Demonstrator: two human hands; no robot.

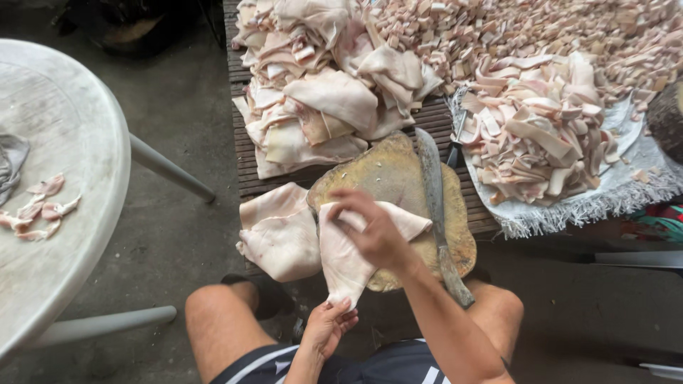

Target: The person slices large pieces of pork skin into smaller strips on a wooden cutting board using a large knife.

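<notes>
Both hands are on one skin sheet [348,252], draped off the chopping board [398,185] w/ its long axis running toward me. I see my right hand [373,231] pressing flat on top, my left hand [327,327] pinching the near hanging corner (closer in). Knife [435,206] lies just right, blade pointing away, untouched.

Soft even daylight, sharp focus, wide-angle edge distortion.
</notes>
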